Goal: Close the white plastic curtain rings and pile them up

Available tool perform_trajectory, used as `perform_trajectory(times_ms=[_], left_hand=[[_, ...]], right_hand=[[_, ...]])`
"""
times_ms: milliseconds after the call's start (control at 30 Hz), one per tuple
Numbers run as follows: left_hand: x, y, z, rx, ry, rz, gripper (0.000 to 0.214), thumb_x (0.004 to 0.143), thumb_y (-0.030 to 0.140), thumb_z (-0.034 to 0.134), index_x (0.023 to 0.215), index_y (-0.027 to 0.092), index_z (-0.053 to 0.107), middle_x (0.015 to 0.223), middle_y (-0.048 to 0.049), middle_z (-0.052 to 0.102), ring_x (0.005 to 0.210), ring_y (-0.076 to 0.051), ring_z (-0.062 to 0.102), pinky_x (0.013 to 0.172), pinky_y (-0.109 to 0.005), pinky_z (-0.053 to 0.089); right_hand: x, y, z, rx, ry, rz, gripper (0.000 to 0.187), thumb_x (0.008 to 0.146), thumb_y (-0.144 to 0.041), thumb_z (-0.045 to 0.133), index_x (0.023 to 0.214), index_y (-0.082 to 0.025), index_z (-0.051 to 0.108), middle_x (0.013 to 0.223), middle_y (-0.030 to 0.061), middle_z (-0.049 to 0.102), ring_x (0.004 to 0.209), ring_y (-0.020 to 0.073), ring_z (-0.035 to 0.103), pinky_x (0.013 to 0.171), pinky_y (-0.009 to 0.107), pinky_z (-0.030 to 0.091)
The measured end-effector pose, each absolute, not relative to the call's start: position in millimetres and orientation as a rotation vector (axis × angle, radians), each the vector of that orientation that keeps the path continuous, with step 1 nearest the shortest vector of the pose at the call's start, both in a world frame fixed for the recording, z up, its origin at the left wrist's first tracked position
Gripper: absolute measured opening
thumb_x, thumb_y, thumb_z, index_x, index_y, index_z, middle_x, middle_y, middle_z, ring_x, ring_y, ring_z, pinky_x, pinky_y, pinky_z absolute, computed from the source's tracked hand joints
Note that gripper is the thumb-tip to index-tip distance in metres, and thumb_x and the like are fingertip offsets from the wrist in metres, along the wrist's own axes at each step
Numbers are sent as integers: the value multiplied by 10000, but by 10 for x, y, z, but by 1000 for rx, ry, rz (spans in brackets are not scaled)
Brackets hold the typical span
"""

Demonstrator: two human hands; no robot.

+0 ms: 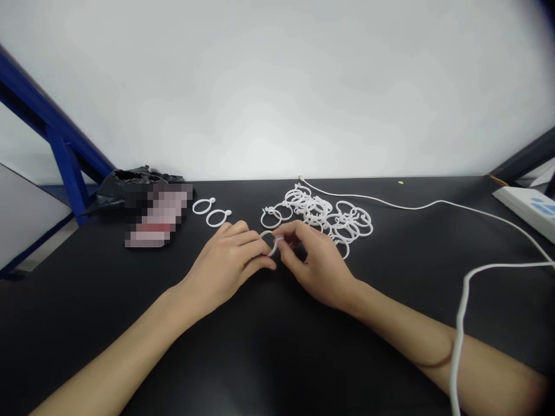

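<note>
Before a pale wall (269, 104), at a black tabletop (243, 358), my left hand (232, 254) closes on the rim of a white ring (273, 249) while my right hand (318, 260) pinches its end between thumb and fingers. The ring should prove light, smooth and slightly springy, probably best held by the band and close to the end. Just beyond lies a heap of similar rings (321, 204); two loose rings (228, 213) lie leftward, a white cable (407, 207) rightward.
</note>
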State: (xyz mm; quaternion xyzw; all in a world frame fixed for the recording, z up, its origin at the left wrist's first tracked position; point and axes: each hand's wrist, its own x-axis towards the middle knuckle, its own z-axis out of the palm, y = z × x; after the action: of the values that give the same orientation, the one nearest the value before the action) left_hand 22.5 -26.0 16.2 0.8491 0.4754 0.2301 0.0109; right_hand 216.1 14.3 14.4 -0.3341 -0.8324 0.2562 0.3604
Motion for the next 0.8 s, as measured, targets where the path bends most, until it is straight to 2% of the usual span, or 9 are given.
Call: perform_trajectory(times_ms=[167,367,600,700,800], left_hand=[[230,-266,165,2661,1486,722,211,966,369,545,845,212,621,803,7,671,755,-168,470,734,-346,370],[236,-272,168,2677,1466,771,199,960,346,560,841,198,621,805,7,675,753,-164,470,726,-334,370],[219,-274,161,2675,1475,797,206,971,349,537,852,205,622,820,2,681,765,-165,490,770,-342,403],[221,-279,172,2666,1493,814,195,979,346,520,890,210,629,845,-5,691,763,-168,508,798,-349,419],[216,-271,198,2650,1544,850,160,981,314,514,947,213,633,885,-7,703,795,-172,542,816,-345,435]], right_hand=[[2166,155,133,-896,-2140,689,103,879,-181,543,969,-203,588,823,2,681,713,126,639,640,244,510],[2179,170,155,-852,-2128,729,97,848,-149,566,935,-187,590,772,-21,647,680,98,613,618,203,481],[2186,173,152,-822,-2130,699,81,844,-145,562,898,-200,586,768,-20,640,658,106,601,600,217,474],[2181,181,135,-834,-2119,694,80,873,-162,562,926,-209,599,800,-15,667,688,111,624,603,215,490],[2180,215,105,-867,-2135,614,133,924,-201,539,1044,-212,595,899,11,697,766,133,649,703,263,539]])
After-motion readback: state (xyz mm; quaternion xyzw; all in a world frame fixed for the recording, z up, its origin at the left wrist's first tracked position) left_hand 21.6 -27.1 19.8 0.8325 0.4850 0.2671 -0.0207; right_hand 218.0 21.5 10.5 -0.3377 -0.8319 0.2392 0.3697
